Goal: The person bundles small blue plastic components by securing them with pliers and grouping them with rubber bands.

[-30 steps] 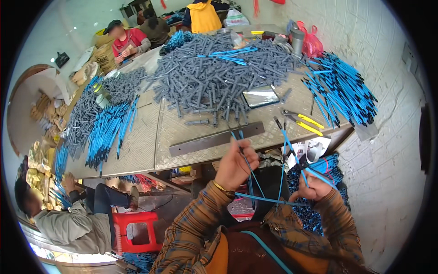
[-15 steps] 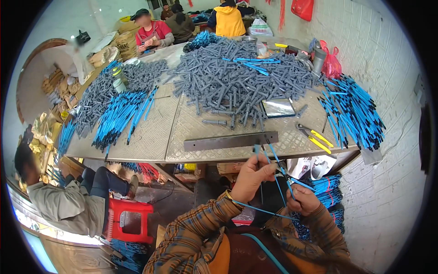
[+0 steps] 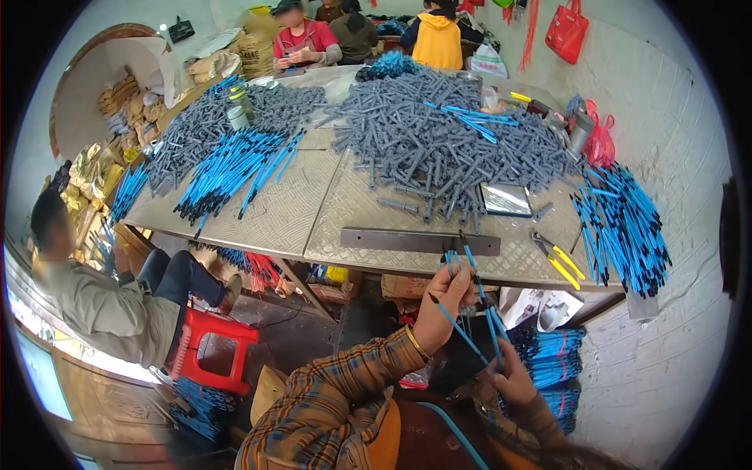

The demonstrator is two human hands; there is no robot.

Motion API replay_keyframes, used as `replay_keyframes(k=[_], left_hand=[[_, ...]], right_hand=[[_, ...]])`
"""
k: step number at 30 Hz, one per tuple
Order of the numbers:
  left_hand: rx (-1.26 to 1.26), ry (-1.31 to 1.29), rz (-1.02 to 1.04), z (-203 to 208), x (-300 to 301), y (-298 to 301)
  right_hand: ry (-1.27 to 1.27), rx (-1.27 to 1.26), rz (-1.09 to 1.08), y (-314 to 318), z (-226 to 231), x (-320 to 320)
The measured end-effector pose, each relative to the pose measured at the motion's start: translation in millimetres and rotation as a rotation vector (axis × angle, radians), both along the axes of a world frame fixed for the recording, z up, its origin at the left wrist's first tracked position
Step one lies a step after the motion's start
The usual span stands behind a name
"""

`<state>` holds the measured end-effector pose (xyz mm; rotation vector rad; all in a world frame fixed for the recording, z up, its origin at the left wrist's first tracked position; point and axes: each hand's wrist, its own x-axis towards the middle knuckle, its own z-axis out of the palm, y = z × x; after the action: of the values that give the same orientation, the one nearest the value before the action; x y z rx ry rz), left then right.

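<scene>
Off the table's front edge, my left hand (image 3: 442, 309) is closed in a pinch on thin blue rods (image 3: 460, 332) with black tips. Lower and to the right, my right hand (image 3: 513, 381) has its fingers closed around the lower ends of blue rods, partly hidden by the hand. Just beyond my left hand, a dark flat metal bar (image 3: 415, 242) lies along the table edge, and the top of one rod reaches it. Pliers (image 3: 558, 262) with yellow handles lie on the table to the right of the bar.
A large heap of grey plastic plugs (image 3: 439, 149) covers the table's middle, with a flat shiny rectangular device (image 3: 505, 200) at its front. Blue rods (image 3: 627, 227) are piled at right, more (image 3: 235, 172) at left. A person sits left by a red stool (image 3: 215, 348); others sit at the back.
The view has turned, so the table sits further right. My left hand has come closer to the rods' upper part, and a black-tipped rod now slants between both hands.
</scene>
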<state>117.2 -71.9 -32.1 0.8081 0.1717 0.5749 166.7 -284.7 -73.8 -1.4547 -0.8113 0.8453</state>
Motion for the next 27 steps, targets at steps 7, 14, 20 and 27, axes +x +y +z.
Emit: replay_keyframes(k=[7,14,20,27], left_hand=[[-0.055,-0.023,-0.159,3.0,3.7,9.2],[0.081,0.119,-0.452,5.4,-6.7,-0.2],[0.342,0.419,-0.657,-0.4,-21.6,14.7],[0.232,0.492,-0.682,0.4,-21.9,23.0]], right_hand=[[-0.347,-0.251,-0.207,-4.6,6.4,38.2],[-0.884,-0.289,-0.562,-46.0,69.4,176.5],[-1.437,-0.794,-0.798,-33.9,51.7,350.4],[-1.668,-1.071,-0.713,-79.0,20.0,397.1]])
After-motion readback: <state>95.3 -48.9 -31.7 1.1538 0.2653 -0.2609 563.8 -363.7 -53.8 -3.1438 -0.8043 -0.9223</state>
